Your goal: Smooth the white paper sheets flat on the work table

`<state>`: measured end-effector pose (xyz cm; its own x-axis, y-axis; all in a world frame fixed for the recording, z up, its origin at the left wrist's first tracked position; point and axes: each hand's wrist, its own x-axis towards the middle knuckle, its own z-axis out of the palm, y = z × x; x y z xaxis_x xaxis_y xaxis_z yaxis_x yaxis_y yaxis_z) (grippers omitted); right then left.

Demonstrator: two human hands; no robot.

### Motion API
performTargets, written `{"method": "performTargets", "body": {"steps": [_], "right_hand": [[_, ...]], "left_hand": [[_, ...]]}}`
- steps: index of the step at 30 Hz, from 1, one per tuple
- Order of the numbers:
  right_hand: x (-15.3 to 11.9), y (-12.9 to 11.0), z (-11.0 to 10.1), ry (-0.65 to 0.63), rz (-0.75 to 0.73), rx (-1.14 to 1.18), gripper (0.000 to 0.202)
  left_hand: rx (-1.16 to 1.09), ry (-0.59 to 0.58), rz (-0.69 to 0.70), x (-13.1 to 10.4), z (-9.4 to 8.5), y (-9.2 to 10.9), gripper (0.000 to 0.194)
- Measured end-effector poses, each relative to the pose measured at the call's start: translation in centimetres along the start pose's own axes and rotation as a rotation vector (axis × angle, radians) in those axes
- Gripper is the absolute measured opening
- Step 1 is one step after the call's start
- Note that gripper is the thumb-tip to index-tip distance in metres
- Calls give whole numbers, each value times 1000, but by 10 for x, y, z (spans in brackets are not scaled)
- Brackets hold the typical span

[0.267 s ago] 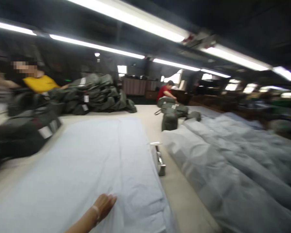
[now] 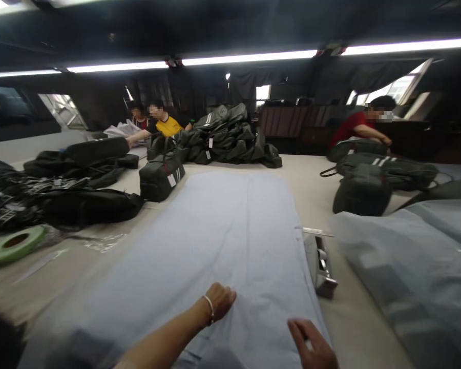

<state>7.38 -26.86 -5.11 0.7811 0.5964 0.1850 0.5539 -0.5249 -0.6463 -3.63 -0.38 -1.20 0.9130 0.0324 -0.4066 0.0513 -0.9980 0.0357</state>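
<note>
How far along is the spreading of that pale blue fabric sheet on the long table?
Done: the pale blue fabric sheet lies mostly flat down the long beige table, with faint creases. In hand: the left hand presses on its near end, and the right hand rests at its right edge, near the metal block. Left: the rumpled grey fabric pile on the right lies unsmoothed.

Matt pale-blue cloth sheet (image 2: 223,230), shiny metal tool (image 2: 319,264), dk fabric bags (image 2: 161,177).

Long ceiling light tubes (image 2: 249,55) glow over a dim hall with bright windows (image 2: 392,89).
</note>
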Motion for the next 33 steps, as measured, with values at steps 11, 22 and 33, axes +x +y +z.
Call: {"method": "performTargets", "body": {"steps": [11, 22, 33], "right_hand": [[7, 5, 109, -147, -570, -439, 66], [98, -30, 78, -34, -620, -443, 60], [387, -54, 174, 38, -186, -506, 59]], "left_hand": [[-124, -133, 151, -44, 28, 36, 11], [-132, 335, -39, 63, -54, -188, 54], [-160, 433, -36, 285, -68, -291, 77]]}}
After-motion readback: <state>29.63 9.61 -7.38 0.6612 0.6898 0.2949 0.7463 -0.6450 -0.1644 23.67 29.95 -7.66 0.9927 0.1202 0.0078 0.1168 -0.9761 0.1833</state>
